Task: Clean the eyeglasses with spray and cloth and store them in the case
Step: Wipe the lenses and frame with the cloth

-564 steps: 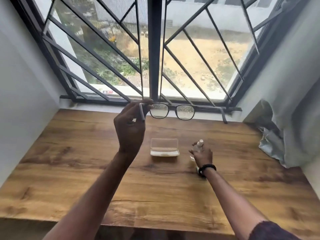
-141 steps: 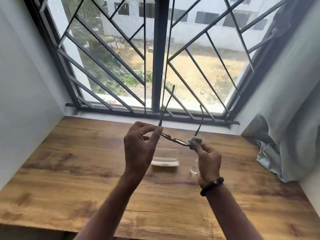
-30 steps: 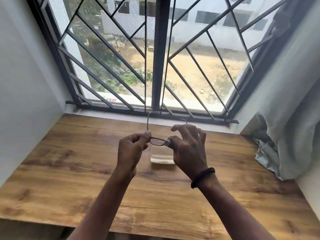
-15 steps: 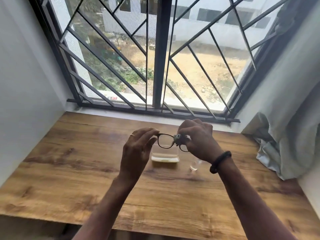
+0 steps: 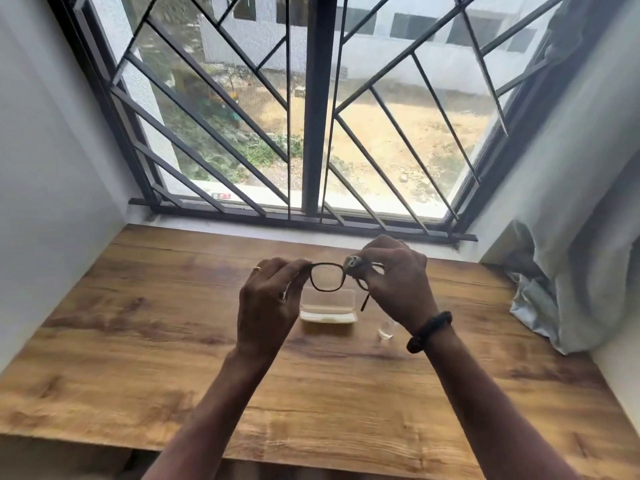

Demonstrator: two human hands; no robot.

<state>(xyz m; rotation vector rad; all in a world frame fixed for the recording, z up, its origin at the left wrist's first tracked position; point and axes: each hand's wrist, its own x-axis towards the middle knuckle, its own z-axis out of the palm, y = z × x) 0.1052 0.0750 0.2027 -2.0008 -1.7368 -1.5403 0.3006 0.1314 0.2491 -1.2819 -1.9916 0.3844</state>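
Dark-framed eyeglasses (image 5: 327, 278) hang in the air above the wooden table (image 5: 138, 341), lenses facing me. My left hand (image 5: 268, 304) pinches the frame's left end. A small grey-green cloth (image 5: 354, 264) is pressed around the right lens by my right hand (image 5: 394, 282), which hides that lens. One temple arm hangs down below the right hand. Behind the glasses, a clear case (image 5: 328, 306) lies open on the table. The small clear spray bottle (image 5: 386, 330) stands to the right of the case, partly behind my right wrist.
A barred window (image 5: 313, 116) rises just beyond the table's far edge. A bunched grey curtain (image 5: 561, 289) hangs over the table's right end. White walls close in on both sides.
Over the last second both hands turned the glasses from lying flat to lenses facing me. The right hand with the cloth stays on the right lens.
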